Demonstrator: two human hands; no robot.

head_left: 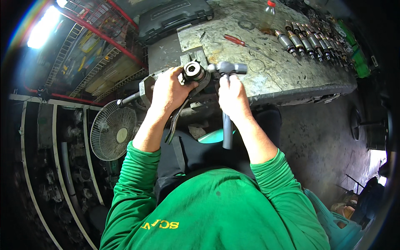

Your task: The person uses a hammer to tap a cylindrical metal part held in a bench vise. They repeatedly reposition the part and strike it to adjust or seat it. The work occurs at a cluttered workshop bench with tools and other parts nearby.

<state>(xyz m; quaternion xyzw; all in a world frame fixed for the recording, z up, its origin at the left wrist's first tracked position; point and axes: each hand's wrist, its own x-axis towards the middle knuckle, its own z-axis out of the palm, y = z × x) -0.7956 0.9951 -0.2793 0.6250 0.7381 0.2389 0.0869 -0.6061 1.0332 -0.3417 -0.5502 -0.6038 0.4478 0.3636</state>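
My left hand [168,91] is closed around a dark, round metal part [194,71] with a bright ring and a hole in its top face. It is at the bench vise [146,89], on the table's near edge. Below that hand hang dark, curved handles [174,123], like those of pliers; their upper end is hidden. My right hand [233,98] grips a ball-peen hammer [227,125] high on its shaft, just under the head. The hammer's head lies level, close to the right side of the round part; I cannot tell whether they touch.
A red-handled screwdriver [234,39] lies on the worn workbench [266,79]. Rows of cylindrical metal parts [307,43] and a red-capped bottle [268,16] stand at the far right. A black tool case [175,18] is at the back. A fan [112,132] stands left.
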